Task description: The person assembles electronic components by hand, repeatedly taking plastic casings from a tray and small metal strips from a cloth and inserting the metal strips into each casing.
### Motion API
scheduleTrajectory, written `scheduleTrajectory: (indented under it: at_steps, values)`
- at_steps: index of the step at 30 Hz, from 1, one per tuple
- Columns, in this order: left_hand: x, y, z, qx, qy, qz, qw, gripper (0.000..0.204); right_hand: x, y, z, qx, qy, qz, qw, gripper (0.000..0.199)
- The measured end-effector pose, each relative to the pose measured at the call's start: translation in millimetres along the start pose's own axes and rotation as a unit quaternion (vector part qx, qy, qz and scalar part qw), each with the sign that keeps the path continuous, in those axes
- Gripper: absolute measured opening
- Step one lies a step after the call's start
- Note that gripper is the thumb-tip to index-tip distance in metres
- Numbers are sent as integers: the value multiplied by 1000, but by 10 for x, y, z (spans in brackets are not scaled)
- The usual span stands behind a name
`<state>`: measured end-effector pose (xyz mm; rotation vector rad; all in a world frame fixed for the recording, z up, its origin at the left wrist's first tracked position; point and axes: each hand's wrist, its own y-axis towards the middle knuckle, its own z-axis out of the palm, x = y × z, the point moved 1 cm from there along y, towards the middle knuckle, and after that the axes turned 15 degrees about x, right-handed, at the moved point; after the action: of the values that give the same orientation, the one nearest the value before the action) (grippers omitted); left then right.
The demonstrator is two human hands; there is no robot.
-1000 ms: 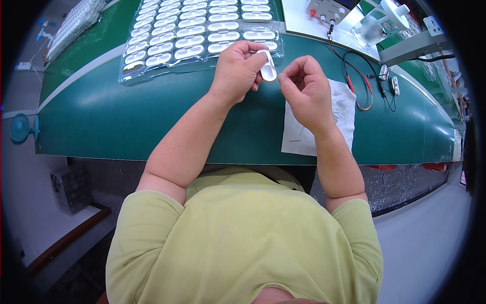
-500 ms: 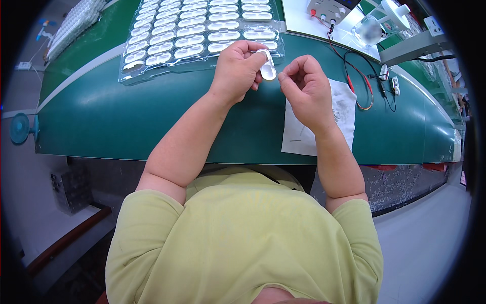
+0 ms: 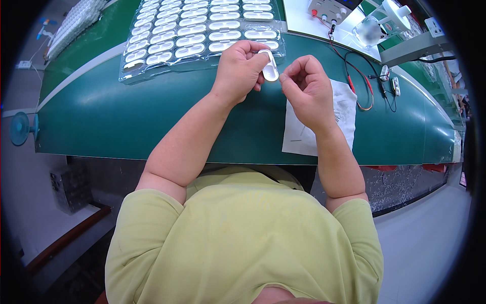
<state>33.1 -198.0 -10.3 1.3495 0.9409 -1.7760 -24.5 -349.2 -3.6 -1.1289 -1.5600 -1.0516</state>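
Between the thumb and fingers of my left hand [image 3: 238, 70] is a white oval plastic shell [image 3: 271, 70], held tilted over the table. Just to its right, my right hand [image 3: 307, 88] is closed in a pinch, thumb against forefinger; whatever lies between those fingertips is hidden or too small to name. A small gap separates the pinch from the shell. Beneath the right hand a white cloth or paper sheet [image 3: 298, 138] lies on the table, with several thin metal pins [image 3: 296, 140] on it. Beyond my left hand stands a clear plastic tray [image 3: 144, 76] filled with similar white oval shells [image 3: 190, 50].
On the green table [image 3: 101, 116], red and black test leads [image 3: 365, 96] run from a grey power supply box [image 3: 331, 11] at the back right. Two small white pieces [image 3: 396, 86] lie near them. A clear jar [image 3: 382, 25] and a grey metal arm [image 3: 417, 48] stand farther right.
Hardly anything differs. The shell in my left hand has shifted very slightly to the right, and both hands keep the same hold.
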Motion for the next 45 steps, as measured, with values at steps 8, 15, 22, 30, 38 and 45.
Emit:
scheduleTrajectory:
  at_steps: [8,15,22,30,38,45]
  values:
    - [7,-1,13,-6,9,2,1000,21,-20,8,-2,-3,9,23,1000,15]
    - [59,-7,30,-43,173,90,980,20,10,-29,44,-22,-88,-22,996,14]
    - [136,24,5,-57,244,144,957,19,31,-39,85,-12,-123,-16,992,12]
    - [59,-30,35,-45,198,98,974,19,19,-43,28,8,-101,-12,995,13]
    - [113,-6,-6,-37,191,107,975,19,-41,34,-47,22,-177,-79,981,24]
    - [103,-33,40,3,197,107,975,19,-23,30,-101,31,-165,-79,983,21]
